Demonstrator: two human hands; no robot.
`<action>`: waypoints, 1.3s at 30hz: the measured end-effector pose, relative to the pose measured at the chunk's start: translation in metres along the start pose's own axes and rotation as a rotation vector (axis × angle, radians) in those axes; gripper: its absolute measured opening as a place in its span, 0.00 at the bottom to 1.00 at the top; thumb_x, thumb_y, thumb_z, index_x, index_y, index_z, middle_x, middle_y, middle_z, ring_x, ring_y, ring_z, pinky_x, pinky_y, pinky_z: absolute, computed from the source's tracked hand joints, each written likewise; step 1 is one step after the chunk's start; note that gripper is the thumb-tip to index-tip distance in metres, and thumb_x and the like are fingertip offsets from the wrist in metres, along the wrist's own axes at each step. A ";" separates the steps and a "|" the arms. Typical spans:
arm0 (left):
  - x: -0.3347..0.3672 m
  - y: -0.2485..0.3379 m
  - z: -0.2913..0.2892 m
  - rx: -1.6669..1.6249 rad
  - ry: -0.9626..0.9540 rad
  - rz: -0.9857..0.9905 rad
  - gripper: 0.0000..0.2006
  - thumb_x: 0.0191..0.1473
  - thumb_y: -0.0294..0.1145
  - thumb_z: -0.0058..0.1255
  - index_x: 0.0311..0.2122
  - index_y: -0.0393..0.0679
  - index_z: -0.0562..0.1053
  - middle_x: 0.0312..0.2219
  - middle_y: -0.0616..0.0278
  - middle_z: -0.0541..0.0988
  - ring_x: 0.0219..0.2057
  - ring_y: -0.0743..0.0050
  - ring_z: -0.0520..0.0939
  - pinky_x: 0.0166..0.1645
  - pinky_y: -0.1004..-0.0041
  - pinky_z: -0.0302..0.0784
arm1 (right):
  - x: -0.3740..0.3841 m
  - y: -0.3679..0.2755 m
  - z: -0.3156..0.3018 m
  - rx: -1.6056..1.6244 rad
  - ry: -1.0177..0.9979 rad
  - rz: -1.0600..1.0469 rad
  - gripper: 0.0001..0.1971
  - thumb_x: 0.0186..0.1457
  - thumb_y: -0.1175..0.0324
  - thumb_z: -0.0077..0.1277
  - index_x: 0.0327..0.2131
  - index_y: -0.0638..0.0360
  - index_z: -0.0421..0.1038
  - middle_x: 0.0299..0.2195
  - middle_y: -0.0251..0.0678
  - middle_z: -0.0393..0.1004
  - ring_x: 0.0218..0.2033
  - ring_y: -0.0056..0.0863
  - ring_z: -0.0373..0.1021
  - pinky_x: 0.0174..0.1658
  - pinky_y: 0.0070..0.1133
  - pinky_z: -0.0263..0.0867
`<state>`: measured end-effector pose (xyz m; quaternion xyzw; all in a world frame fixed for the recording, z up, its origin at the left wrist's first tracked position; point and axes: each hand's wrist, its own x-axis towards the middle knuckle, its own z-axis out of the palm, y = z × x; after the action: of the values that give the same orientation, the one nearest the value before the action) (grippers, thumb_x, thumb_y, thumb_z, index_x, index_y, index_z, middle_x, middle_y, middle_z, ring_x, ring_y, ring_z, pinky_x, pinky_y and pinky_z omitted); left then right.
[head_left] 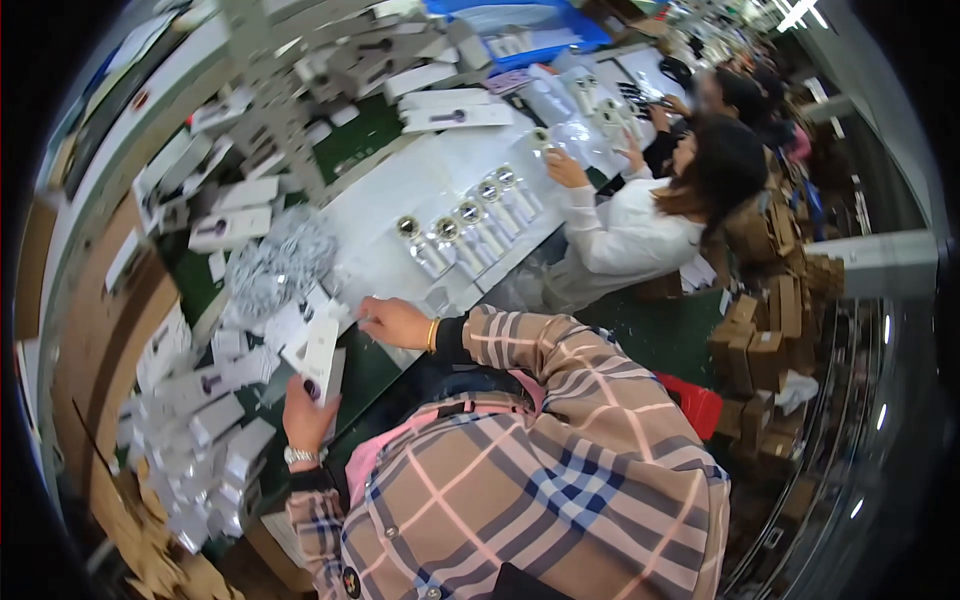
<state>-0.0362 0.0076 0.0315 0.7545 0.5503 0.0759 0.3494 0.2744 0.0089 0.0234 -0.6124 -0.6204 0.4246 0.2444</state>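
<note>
My left hand (307,415) grips the lower end of a slim white box (321,350) that has a small dark picture on it. My right hand (398,324) is just right of the box's upper end, its fingers pinched together; what they hold, if anything, is too small to make out. Past the hands, a heap of grey-white coiled cables (283,258) lies on the bench. Several white handheld devices with round, shiny heads (470,212) rest in a row on the white work surface (375,240), to the right of the heap.
White boxes (225,440) pile up at my left; more boxes (455,112) lie farther back near a blue bin (555,22). A metal post (275,110) rises at the bench's far side. A person in a white top (650,235) works at my right. Brown cartons (757,355) are stacked beyond.
</note>
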 end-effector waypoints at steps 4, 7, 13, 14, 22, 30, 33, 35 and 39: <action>-0.001 -0.022 0.020 0.145 0.099 -0.020 0.34 0.40 0.36 0.73 0.51 0.37 0.67 0.42 0.46 0.77 0.44 0.40 0.80 0.46 0.54 0.77 | -0.020 0.061 -0.046 -0.609 0.288 0.084 0.17 0.56 0.59 0.60 0.43 0.60 0.72 0.37 0.42 0.77 0.38 0.42 0.77 0.35 0.36 0.72; -0.009 -0.033 0.032 0.231 0.174 0.017 0.35 0.38 0.36 0.74 0.50 0.37 0.67 0.42 0.46 0.77 0.45 0.39 0.79 0.47 0.53 0.76 | -0.025 0.089 -0.057 -0.774 0.225 0.179 0.16 0.52 0.62 0.61 0.41 0.61 0.73 0.38 0.41 0.74 0.38 0.39 0.77 0.35 0.35 0.71; -0.026 -0.029 0.032 0.368 0.245 -0.043 0.36 0.37 0.36 0.75 0.50 0.37 0.67 0.45 0.45 0.76 0.48 0.40 0.78 0.50 0.53 0.75 | -0.001 0.110 -0.037 -0.989 0.421 0.099 0.11 0.48 0.66 0.58 0.36 0.58 0.75 0.37 0.41 0.75 0.37 0.37 0.76 0.34 0.34 0.70; -0.024 -0.026 0.034 0.343 0.183 -0.098 0.38 0.37 0.37 0.76 0.52 0.36 0.67 0.46 0.45 0.76 0.48 0.40 0.78 0.51 0.54 0.75 | 0.004 0.116 -0.036 -1.043 0.428 0.094 0.10 0.48 0.68 0.56 0.35 0.57 0.75 0.37 0.40 0.75 0.36 0.36 0.76 0.33 0.34 0.70; -0.038 -0.033 0.047 0.349 0.143 -0.148 0.45 0.38 0.39 0.75 0.61 0.40 0.64 0.50 0.49 0.75 0.53 0.47 0.76 0.57 0.55 0.72 | 0.019 0.104 -0.047 -1.066 0.450 0.069 0.07 0.54 0.68 0.52 0.37 0.55 0.72 0.34 0.37 0.78 0.39 0.35 0.76 0.39 0.33 0.69; -0.049 -0.035 0.045 0.383 0.121 -0.177 0.44 0.39 0.40 0.74 0.62 0.44 0.63 0.52 0.53 0.75 0.55 0.49 0.76 0.62 0.50 0.68 | 0.014 0.100 -0.048 -1.091 0.529 0.057 0.12 0.51 0.65 0.58 0.38 0.55 0.71 0.34 0.38 0.80 0.39 0.38 0.76 0.44 0.37 0.67; -0.049 -0.039 0.046 0.384 0.110 -0.175 0.44 0.39 0.42 0.74 0.61 0.45 0.64 0.52 0.53 0.75 0.56 0.49 0.75 0.63 0.48 0.66 | 0.010 0.101 -0.045 -1.075 0.455 0.054 0.14 0.49 0.64 0.61 0.38 0.56 0.70 0.34 0.38 0.80 0.39 0.38 0.76 0.44 0.37 0.67; -0.046 -0.043 0.047 0.377 0.112 -0.184 0.44 0.39 0.41 0.74 0.61 0.46 0.64 0.52 0.54 0.75 0.56 0.50 0.75 0.63 0.48 0.66 | 0.010 0.088 -0.039 -0.862 0.399 0.095 0.14 0.51 0.64 0.60 0.40 0.54 0.71 0.33 0.40 0.79 0.39 0.38 0.76 0.45 0.38 0.67; -0.043 -0.043 0.047 0.363 0.098 -0.196 0.43 0.39 0.41 0.74 0.61 0.47 0.64 0.53 0.56 0.75 0.56 0.51 0.75 0.64 0.47 0.65 | 0.014 0.067 -0.026 -0.635 0.209 0.058 0.16 0.51 0.66 0.59 0.45 0.51 0.72 0.38 0.40 0.78 0.42 0.39 0.75 0.46 0.38 0.68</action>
<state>-0.0627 -0.0446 -0.0185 0.7434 0.6419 -0.0224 0.1864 0.3310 0.0212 -0.0218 -0.7157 -0.6755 0.1520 0.0914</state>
